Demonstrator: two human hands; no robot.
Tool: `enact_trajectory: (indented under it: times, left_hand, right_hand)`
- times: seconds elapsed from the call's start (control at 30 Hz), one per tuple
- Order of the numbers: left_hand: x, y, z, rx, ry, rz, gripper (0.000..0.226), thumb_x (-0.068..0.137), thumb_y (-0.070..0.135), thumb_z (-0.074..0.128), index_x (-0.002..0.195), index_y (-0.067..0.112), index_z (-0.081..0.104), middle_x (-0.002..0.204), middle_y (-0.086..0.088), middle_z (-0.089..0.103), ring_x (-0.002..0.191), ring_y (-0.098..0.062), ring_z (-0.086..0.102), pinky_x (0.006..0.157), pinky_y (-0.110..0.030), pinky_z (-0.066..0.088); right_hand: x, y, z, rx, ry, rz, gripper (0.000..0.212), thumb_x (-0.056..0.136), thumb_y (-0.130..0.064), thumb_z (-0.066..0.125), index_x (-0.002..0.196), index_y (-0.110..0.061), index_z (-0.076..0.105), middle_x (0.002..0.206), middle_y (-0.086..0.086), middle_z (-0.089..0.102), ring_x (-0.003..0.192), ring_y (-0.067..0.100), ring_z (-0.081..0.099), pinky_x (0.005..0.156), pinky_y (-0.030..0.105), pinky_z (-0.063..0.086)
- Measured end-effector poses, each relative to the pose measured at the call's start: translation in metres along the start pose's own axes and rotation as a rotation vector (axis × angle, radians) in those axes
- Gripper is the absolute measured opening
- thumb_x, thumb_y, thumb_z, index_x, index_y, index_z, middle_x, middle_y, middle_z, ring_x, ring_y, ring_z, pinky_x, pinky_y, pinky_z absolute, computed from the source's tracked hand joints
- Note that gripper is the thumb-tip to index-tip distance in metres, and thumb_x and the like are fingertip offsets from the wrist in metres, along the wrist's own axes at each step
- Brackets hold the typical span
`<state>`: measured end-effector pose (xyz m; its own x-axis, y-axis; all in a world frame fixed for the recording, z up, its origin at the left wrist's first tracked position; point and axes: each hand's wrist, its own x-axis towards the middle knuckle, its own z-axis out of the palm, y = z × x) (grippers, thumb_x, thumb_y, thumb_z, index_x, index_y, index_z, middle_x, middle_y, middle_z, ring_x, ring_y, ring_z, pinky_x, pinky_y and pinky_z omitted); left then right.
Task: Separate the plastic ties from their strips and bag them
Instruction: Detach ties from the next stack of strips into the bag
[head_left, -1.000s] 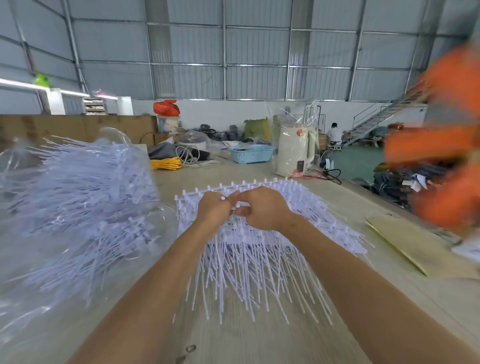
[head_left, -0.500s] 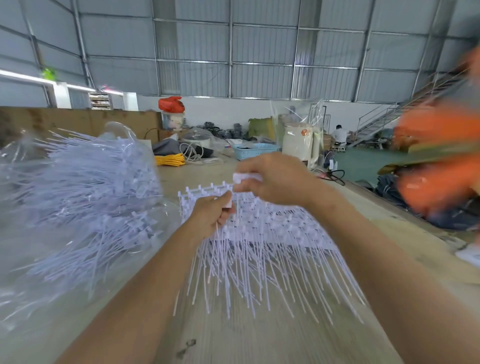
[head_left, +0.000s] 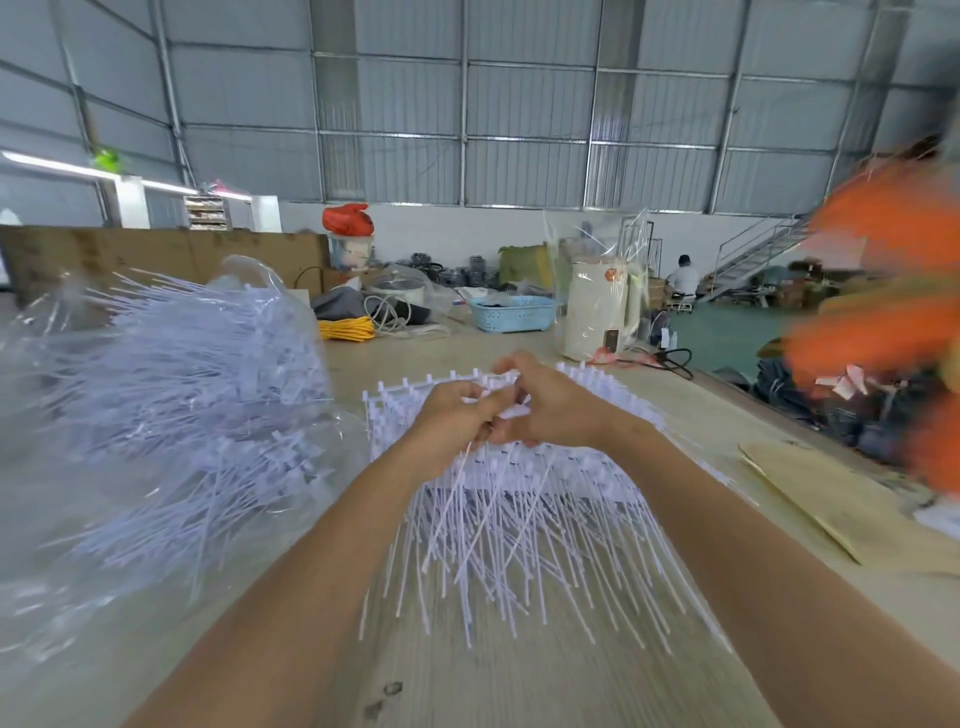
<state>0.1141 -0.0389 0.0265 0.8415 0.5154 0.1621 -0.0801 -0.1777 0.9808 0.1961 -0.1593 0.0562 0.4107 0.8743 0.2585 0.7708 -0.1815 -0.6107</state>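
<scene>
A stack of white plastic tie strips (head_left: 524, 525) lies on the table in front of me, heads at the far end, tails fanned toward me. My left hand (head_left: 449, 421) grips a small bunch of loose ties whose tails hang down. My right hand (head_left: 550, 405) pinches a tie head at the top of the stack, touching the left hand. At the left lies a clear plastic bag (head_left: 156, 415) full of separated white ties.
A blurred person in orange (head_left: 883, 312) moves at the right edge. Flat cardboard (head_left: 841, 509) lies on the table at right. Farther back stand a cream appliance (head_left: 597, 312) in plastic wrap, a blue basket (head_left: 511, 314) and a yellow coil (head_left: 345, 328).
My right hand, lifted above the stack half a second ago with a pulled tie, has come back down to meet the left hand at the strip heads.
</scene>
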Motion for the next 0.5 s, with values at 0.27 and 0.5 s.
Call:
enact_trajectory:
  times: [0.27,0.5]
  left_hand:
    - [-0.002,-0.003,0.002,-0.046,0.126,0.101,0.031,0.088,0.024,0.066,0.063,0.012,0.054,0.037,0.007,0.047,0.031,-0.005,0.034,0.037,-0.015,0.026]
    - [0.004,-0.006,0.002,0.145,0.269,0.159,0.034,0.084,0.035,0.070,0.060,0.013,0.062,0.051,-0.006,0.056,0.046,-0.015,0.051,0.059,-0.027,0.044]
  right_hand:
    - [-0.004,0.004,0.000,-0.013,-0.124,0.083,0.022,0.091,-0.032,0.058,0.095,-0.010,0.055,0.066,0.000,0.058,0.060,0.011,0.056,0.051,0.019,0.046]
    - [0.000,-0.002,0.010,-0.320,0.010,-0.046,0.018,0.087,-0.036,0.063,0.089,-0.019,0.069,0.057,-0.015,0.045,0.054,-0.001,0.047,0.062,0.024,0.036]
